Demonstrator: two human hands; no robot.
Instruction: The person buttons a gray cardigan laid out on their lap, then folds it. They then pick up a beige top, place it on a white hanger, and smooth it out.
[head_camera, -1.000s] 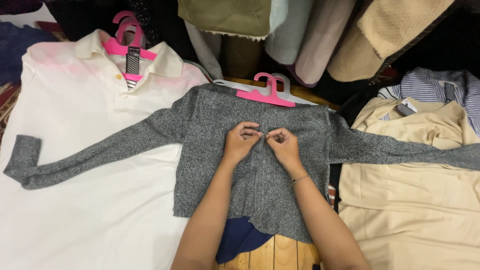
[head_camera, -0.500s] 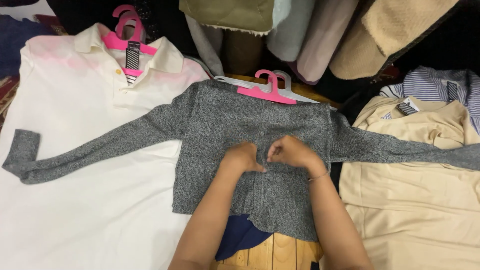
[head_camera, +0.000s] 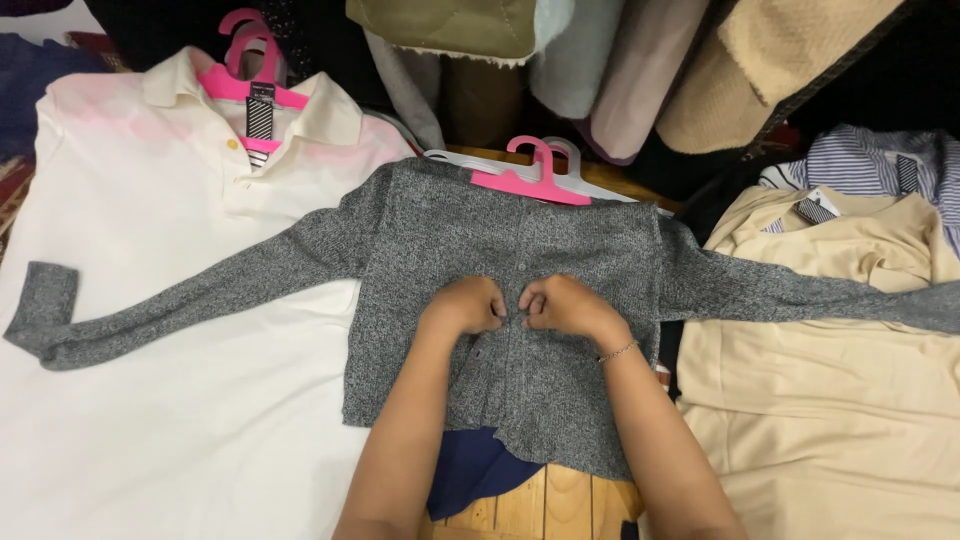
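Grey and speckled, the cardigan (head_camera: 520, 290) lies flat on its front, sleeves spread wide to both sides. Two hands meet at its middle, on the line of small buttons. The left hand (head_camera: 468, 306) and the right hand (head_camera: 562, 305) are curled tight, knuckles almost touching, each pinching the knit at the button line. I cannot tell if a button sits between the fingers.

Above the hands, the front looks closed and smooth up to the neck, where a pink hanger (head_camera: 528, 175) pokes out. Below the hands, the front edge looks looser and a bit wavy down to the hem, so I think the lower part is not done up yet. About half seems finished.

Left of the cardigan lies a white shirt (head_camera: 150, 400) on its own pink hanger, and one grey sleeve rests across it. Right of the cardigan lies a tan shirt (head_camera: 830, 400), under the other sleeve. Below the hem, a blue cloth (head_camera: 475, 475) peeks out over wood boards (head_camera: 550, 510).
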